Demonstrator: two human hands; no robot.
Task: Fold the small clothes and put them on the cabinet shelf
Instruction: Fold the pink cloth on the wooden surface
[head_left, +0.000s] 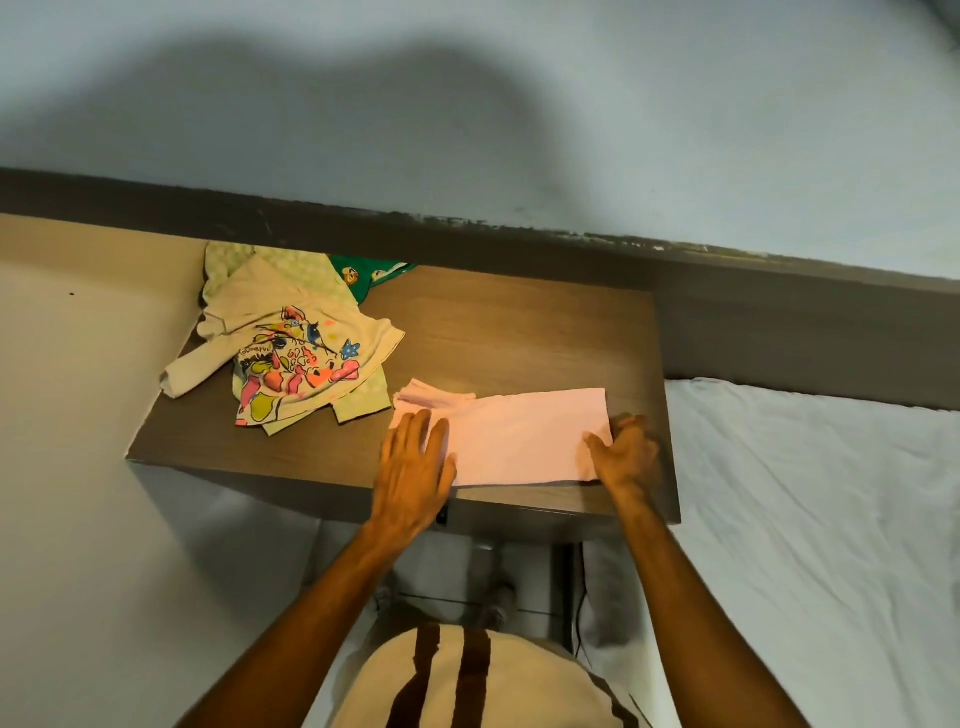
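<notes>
Right now my left hand (413, 462) lies flat and my right hand (626, 449) pinches the pink cloth (519, 436) right of the printed shirt (291, 358); soft, limp, best gripped by corners.

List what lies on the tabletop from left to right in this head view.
Cartoon shirt → left hand → pink cloth → right hand. The green garments under and behind the shirt overlap it, so they are left out.

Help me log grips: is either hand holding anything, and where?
Right hand pinches the pink garment at its right edge; left hand lies flat on it.
</notes>
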